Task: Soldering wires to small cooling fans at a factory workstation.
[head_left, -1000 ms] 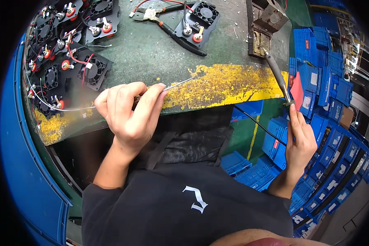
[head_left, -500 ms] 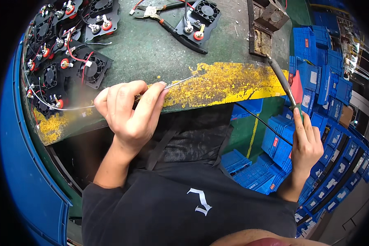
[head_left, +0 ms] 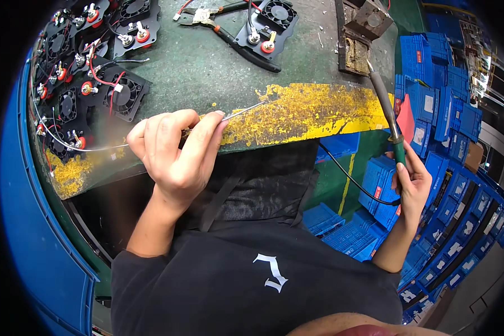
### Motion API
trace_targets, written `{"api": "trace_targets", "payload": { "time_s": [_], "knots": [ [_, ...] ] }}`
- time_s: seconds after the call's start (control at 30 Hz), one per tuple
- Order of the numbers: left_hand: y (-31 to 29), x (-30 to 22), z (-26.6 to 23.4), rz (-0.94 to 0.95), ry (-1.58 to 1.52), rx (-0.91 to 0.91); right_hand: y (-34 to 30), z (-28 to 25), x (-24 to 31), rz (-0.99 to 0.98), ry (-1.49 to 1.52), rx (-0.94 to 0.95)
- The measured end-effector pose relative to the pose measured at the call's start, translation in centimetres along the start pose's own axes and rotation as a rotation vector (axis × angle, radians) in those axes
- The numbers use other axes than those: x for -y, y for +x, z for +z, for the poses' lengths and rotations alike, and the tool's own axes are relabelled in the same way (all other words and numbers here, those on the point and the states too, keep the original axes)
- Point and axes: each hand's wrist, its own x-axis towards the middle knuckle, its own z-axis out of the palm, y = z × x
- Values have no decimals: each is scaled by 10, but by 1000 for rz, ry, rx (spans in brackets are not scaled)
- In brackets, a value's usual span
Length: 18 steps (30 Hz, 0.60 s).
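Note:
My left hand point(head_left: 173, 151) is closed in a pinch on a thin silvery solder wire point(head_left: 243, 111) at the table's front edge. One end of the wire points right over the worn yellow strip; the rest trails left toward the fan panels. Off to the right, my right hand point(head_left: 413, 187) grips the green handle of a soldering iron point(head_left: 385, 103), which is held nearly upright. The iron's tip is by the front corner of a soldering iron stand point(head_left: 357, 54); I cannot tell whether they touch.
Several black fan panels point(head_left: 126, 95) with red-ringed terminals and wires crowd the table's left. Pliers point(head_left: 242, 50) lie beside another fan panel point(head_left: 266, 31) at the back middle. Blue crates point(head_left: 381, 179) stack to the right, and the iron's black cord point(head_left: 347, 173) hangs below the table edge.
My right hand has shifted its grip on the soldering iron, and more of the green handle shows. The iron stands more upright. My left hand has barely moved.

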Motion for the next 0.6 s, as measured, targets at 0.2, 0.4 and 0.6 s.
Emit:
{"api": "trace_targets", "payload": {
  "time_s": [0.2, 0.4, 0.6],
  "knots": [
    [-2, 1, 1, -5, 1, 4, 14, -6, -8, 53, 155, 102],
    [0, 0, -1, -6, 6, 11, 21, -15, 3, 63, -2, 139],
    [-1, 0, 0, -1, 25, 16, 16, -3, 21, -324, -743, -60]
  ]
}}
